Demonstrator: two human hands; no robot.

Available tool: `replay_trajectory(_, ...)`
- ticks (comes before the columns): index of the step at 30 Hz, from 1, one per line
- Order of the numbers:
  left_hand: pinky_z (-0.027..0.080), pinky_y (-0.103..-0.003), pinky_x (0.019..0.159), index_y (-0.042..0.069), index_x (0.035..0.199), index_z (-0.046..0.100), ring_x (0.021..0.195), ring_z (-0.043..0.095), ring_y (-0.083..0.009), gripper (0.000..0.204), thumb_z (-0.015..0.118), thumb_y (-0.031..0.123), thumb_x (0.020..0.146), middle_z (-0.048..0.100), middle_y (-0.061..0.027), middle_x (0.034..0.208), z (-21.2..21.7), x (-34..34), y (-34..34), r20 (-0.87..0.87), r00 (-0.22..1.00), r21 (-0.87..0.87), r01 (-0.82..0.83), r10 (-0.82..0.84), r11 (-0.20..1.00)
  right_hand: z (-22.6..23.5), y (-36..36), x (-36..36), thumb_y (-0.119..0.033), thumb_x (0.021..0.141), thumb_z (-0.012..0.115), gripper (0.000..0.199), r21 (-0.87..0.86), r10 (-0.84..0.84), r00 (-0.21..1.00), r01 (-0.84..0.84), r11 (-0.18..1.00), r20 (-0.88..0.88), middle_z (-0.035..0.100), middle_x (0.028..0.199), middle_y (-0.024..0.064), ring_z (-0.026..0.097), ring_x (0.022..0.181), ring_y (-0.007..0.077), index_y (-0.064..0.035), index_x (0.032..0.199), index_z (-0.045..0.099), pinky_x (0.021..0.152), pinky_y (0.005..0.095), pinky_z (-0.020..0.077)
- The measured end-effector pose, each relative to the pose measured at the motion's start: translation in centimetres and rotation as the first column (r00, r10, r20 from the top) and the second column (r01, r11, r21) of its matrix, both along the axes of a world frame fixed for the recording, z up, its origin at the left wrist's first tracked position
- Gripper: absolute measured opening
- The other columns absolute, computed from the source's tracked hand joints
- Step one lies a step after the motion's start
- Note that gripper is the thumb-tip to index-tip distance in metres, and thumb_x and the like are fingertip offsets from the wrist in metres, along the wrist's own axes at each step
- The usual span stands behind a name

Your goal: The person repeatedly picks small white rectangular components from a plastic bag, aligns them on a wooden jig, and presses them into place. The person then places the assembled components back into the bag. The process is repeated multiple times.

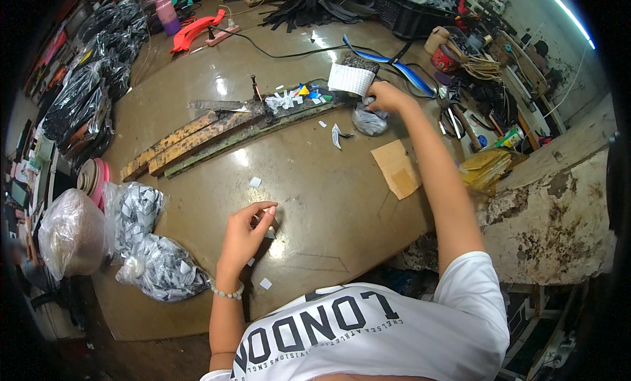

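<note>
Over the middle of the table my left hand (248, 235) is closed, thumb and forefinger pressed together. What they hold, if anything, is too small to make out. Small white pieces lie on the table around it, such as a white square (255, 182) and another white square (265, 283) near my shirt. My right arm stretches far forward. My right hand (389, 98) has its fingers curled at the top of a small grey plastic bag (370, 121), fingertips partly hidden. Right behind that hand is a sheet of lined paper (351, 79) on a dark block.
Wooden bars (190, 139) cross the table, with white, blue and yellow scraps (296, 97) at their right end. Clear bags of grey pieces (172, 269) stand at left. Brown cardboard (397, 169) lies below my right forearm. Scissors (451, 121) are at right.
</note>
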State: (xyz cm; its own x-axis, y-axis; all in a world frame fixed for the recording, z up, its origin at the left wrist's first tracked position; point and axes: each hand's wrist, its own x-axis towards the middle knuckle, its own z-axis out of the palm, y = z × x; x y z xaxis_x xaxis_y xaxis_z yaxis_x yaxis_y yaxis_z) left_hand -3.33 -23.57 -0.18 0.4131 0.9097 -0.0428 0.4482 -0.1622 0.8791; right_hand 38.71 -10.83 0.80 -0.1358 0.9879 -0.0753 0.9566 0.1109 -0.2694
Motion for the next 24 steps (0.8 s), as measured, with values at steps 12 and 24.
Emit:
replay_trajectory(12, 0.044, -0.030, 0.059, 0.002, 0.092, 0.064, 0.064, 0.054, -0.0214, 0.016, 0.059, 0.014, 0.084, 0.057, -0.0119, 0.078, -1.8, -1.1, 0.2, -0.101, 0.992, 0.244, -0.053, 0.080, 0.968, -2.2, -7.1, -13.0, -0.020, 0.077, 0.064, 0.023, 0.299, -0.456, 0.885, 0.462, 0.835, -0.093, 0.060, 0.084, 0.0178, 0.059, 0.084, 0.0353, 0.0009, 0.087, 0.062, 0.071, 0.0432, 0.0464)
replay_trajectory(24, 0.044, -0.036, 0.060, -0.002, 0.080, 0.060, 0.065, 0.055, -0.0299, 0.018, 0.060, 0.016, 0.083, 0.057, -0.0162, 0.074, -1.8, -1.9, -0.1, -0.188, 0.971, 0.320, -0.084, 0.150, 0.944, 0.5, -5.1, -2.5, -0.021, 0.081, 0.061, 0.023, 0.353, -0.472, 0.866, 0.498, 0.792, -0.165, 0.061, 0.076, 0.0192, 0.060, 0.073, 0.0330, 0.0015, 0.082, 0.062, 0.066, 0.0408, 0.0461)
